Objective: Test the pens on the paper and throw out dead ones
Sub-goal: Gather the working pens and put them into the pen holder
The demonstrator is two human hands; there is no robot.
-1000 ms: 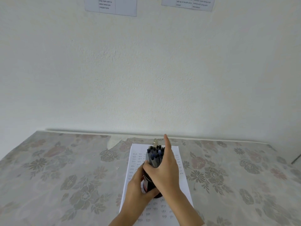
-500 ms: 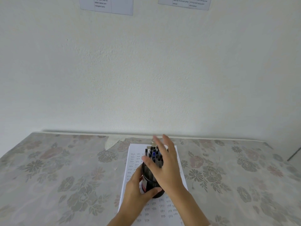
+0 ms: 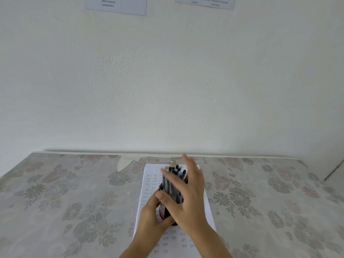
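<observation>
Pens (image 3: 174, 175) stand bunched upright in a dark cup (image 3: 163, 211) with a red label, held over the sheet of paper (image 3: 149, 185) in the middle of the counter (image 3: 74, 192). The left hand (image 3: 152, 218) has its grip curled round the lower part of the cup. The right hand (image 3: 188, 198) lies against the pens from the right, its grip spread, with straight, blurred fingers reaching past the pen tops. Rows of small pen marks cover the paper, and a metal clip (image 3: 172, 161) shows at its far edge. Flowered cloth covers the counter. Two printed sheets (image 3: 115, 5) hang on the wall.
</observation>
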